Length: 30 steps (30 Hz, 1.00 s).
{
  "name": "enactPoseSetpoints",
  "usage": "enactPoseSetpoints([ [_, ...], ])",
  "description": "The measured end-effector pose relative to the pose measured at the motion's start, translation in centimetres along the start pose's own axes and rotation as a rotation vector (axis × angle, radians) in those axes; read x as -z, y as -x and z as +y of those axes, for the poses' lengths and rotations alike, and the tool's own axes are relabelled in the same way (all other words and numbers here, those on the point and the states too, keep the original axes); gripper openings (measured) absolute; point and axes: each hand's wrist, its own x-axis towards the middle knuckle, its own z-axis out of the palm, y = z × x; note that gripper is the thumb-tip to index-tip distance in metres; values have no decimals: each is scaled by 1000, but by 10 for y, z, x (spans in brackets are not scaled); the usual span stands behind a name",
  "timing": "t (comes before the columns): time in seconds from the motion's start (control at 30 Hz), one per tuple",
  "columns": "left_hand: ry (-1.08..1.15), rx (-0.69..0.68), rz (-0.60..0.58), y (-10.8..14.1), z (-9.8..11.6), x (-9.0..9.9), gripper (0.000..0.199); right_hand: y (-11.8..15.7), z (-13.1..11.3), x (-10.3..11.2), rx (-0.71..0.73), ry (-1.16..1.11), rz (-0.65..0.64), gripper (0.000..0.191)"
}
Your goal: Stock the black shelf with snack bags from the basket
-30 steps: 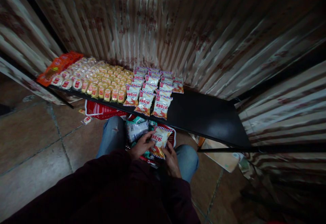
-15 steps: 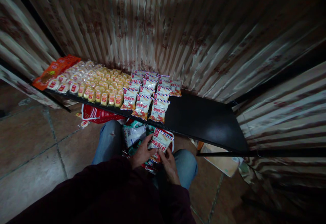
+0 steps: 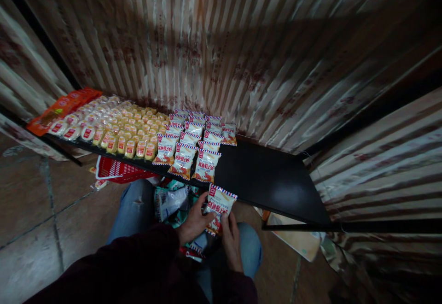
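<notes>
Between both hands I hold a white and orange snack bag (image 3: 221,202) with a striped top edge, just off the front of the black shelf (image 3: 269,179). My left hand (image 3: 195,221) grips its left side, and my right hand (image 3: 230,237) pinches its lower right. On the shelf stand matching snack bags (image 3: 207,163) in rows, overlapping front to back. Below my hands, between my knees, sit green and white packets (image 3: 171,202), partly covered by my left hand and arm.
Left of the bags are small yellow wrapped cakes (image 3: 129,146), then white wrapped cakes (image 3: 88,131) and orange packets (image 3: 65,108). A red basket (image 3: 119,170) sits on the floor under the shelf. Striped curtain (image 3: 193,41) hangs behind. A pale board (image 3: 297,244) lies below right.
The held snack bag has come slightly nearer the shelf's front edge, still in both hands. My view has shifted, so the shelf appears lower and further left.
</notes>
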Motion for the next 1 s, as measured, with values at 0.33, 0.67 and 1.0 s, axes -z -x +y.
enactPoseSetpoints([
  [0.33,35,-18,47,-34,13,-29,63,-44,-19,12,84,130,191,52],
  [0.67,-101,-103,187,-72,15,-53,39,-81,-38,21,118,159,189,57],
  [1.0,-372,-156,184,-86,24,-66,50,-118,-45,20,163,243,277,70],
])
